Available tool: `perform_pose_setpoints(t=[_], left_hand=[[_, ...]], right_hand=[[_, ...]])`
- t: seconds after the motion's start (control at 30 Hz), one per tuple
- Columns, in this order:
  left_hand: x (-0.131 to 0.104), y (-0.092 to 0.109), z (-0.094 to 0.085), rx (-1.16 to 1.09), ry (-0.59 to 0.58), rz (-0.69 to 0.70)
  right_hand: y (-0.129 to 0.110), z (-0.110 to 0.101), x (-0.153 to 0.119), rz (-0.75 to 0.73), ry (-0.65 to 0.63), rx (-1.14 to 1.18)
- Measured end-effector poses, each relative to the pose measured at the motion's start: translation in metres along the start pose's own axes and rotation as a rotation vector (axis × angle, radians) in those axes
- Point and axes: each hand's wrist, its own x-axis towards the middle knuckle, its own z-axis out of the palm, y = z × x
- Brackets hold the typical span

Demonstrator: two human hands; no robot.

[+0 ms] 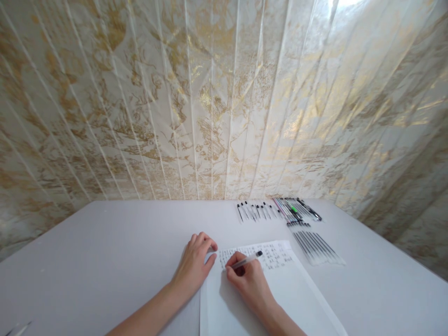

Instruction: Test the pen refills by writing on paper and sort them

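A pen (247, 260) with a clear barrel and a black end is gripped between the fingers of my right hand (250, 277). Its tip meets the sheet of paper (276, 308) near the left end of the writing. Several rows of small dark handwriting (276, 256) fill the top of the sheet; the words are too blurred to read, and my right hand covers part of them. The lower part of the page is blank. My left hand (198, 254) lies on the table with its fingers curved and apart, thumb at the paper's upper left edge, holding nothing.
Behind the paper, a row of small black-tipped pen parts (257, 211) lies on the white table (122, 252). Several pens (294, 210) are grouped at the back right, with thin refills (318, 247) below. A gold-patterned curtain (210, 102) hangs behind. A thin object (23, 329) shows at lower left.
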Motion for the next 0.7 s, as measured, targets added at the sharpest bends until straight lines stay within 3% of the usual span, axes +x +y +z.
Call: perform_pose_setpoints(t=[0.23, 0.33, 0.43, 0.57, 0.7], left_hand=[[-0.002, 0.011, -0.004, -0.219, 0.184, 0.044], [-0.008, 0.019, -0.004, -0.390, 0.136, 0.101], [-0.013, 0.024, -0.001, -0.537, 0.073, 0.144], [-0.017, 0.027, 0.003, -0.593, 0.048, 0.173], [-0.018, 0.030, 0.001, -0.718, 0.043, 0.137]], right_hand=[[-0.001, -0.006, 0.001, -0.013, 0.064, 0.137], [-0.011, -0.014, 0.002, -0.069, 0.087, 0.252], [-0.030, -0.022, 0.001, -0.120, 0.018, 0.293], [-0.055, -0.026, -0.003, -0.193, -0.081, 0.203], [-0.060, -0.026, -0.004, -0.237, -0.067, 0.056]])
